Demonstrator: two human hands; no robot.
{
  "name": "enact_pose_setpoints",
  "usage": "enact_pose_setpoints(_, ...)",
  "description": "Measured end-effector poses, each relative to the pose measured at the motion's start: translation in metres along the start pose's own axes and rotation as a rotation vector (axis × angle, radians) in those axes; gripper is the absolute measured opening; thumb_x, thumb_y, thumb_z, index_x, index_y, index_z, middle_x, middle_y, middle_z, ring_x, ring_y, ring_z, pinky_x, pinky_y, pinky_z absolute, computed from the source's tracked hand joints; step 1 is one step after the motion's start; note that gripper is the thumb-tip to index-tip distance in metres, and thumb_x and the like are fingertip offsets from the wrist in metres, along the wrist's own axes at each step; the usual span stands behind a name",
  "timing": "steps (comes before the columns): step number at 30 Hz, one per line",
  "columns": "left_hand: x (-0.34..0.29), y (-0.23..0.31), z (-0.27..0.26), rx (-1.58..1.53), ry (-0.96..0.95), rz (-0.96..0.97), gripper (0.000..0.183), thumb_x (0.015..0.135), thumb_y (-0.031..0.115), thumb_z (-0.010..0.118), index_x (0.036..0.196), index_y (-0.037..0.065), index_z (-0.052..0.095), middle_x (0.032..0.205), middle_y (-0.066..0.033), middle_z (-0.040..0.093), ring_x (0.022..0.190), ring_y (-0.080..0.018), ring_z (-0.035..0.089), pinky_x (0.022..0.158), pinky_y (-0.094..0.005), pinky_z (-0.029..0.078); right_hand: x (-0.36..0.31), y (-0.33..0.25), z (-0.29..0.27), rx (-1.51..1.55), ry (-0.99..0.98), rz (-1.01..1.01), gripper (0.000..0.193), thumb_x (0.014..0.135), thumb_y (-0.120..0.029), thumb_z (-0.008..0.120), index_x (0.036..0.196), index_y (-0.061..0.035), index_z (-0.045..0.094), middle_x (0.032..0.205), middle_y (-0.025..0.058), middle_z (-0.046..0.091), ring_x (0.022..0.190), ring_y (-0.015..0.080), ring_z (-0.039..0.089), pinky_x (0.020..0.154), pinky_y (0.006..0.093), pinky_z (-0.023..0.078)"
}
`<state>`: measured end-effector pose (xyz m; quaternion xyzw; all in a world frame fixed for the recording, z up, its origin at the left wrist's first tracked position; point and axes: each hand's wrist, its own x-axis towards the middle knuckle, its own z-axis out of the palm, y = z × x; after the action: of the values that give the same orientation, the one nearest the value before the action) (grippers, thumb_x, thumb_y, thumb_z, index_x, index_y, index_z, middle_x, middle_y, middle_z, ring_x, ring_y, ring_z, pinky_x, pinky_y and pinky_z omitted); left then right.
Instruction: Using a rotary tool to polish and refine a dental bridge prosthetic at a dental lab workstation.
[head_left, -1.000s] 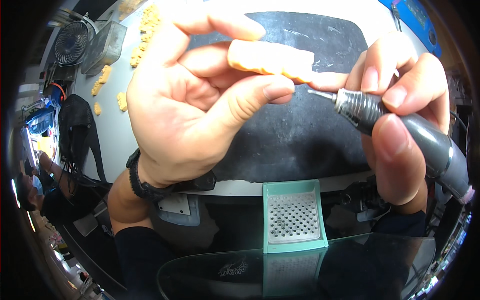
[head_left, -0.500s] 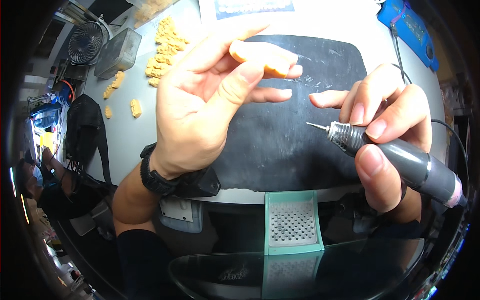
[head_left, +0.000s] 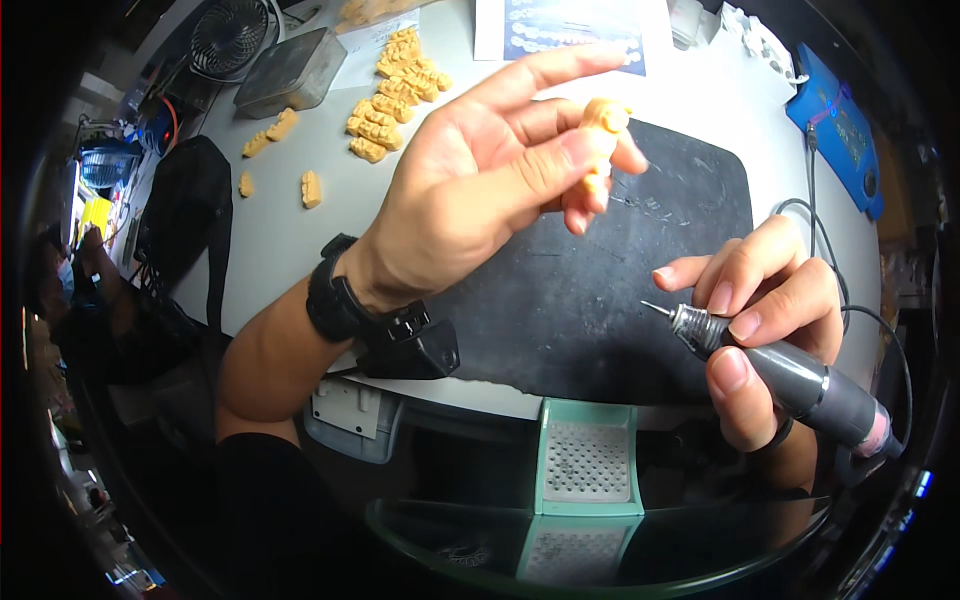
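My left hand [head_left: 465, 195], a black watch on its wrist, pinches a yellow dental model piece [head_left: 607, 118] between thumb and fingers, raised over the black mat [head_left: 580, 330]. The piece stands on end and bright light washes out part of it. In my right hand [head_left: 775, 275] is a dark grey rotary handpiece [head_left: 790, 375], gripped like a pen with the little finger stretched out. Its thin metal bur [head_left: 656, 308] points up and left, apart from the piece.
More yellow dental model pieces [head_left: 385, 112] lie on the white table at the far left, near a grey metal box [head_left: 290, 75] and a fan [head_left: 230, 40]. A blue control unit [head_left: 835, 130] with cables sits far right. A green tray [head_left: 590, 465] with a perforated insert juts from the front edge.
The model piece has been turned from lying sideways to standing on end, and my left hand has shifted right. My right hand and the handpiece are slightly lower. The whole view has shifted.
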<state>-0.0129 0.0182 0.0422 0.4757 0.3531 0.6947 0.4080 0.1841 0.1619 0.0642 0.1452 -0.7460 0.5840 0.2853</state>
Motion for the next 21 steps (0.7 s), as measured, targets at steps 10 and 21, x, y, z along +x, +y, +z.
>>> enact_pose_setpoints(10, 0.0012, 0.0098, -0.0050, -0.125, 0.034, -0.196, 0.041, 0.104, 0.018, 0.047, 0.136, -0.007, 0.054, 0.123, -0.0271, 0.065, 0.077, -0.0091, 0.052, 0.071, -0.0222, 0.049, -0.0029, 0.0078, 0.0016, -0.044, 0.001, -0.016, 0.020, 0.086, -0.012, 0.065, 0.097, -0.0071, 0.050, 0.099, 0.0113, 0.049, 0.087, 0.0181, 0.058, 0.092, 0.0467, 0.058)
enact_pose_setpoints(21, 0.0020, 0.0066, -0.0054, -0.022, 0.041, -0.160, 0.037, 0.103, 0.021, 0.049, 0.126, -0.006, 0.062, 0.116, -0.0263, 0.068, 0.076, -0.0101, 0.057, 0.067, -0.0202, 0.049, -0.0066, 0.0054, 0.0061, -0.041, -0.015, 0.014, 0.022, 0.086, -0.012, 0.068, 0.097, -0.0079, 0.050, 0.099, 0.0110, 0.049, 0.086, 0.0229, 0.061, 0.086, 0.0436, 0.058)
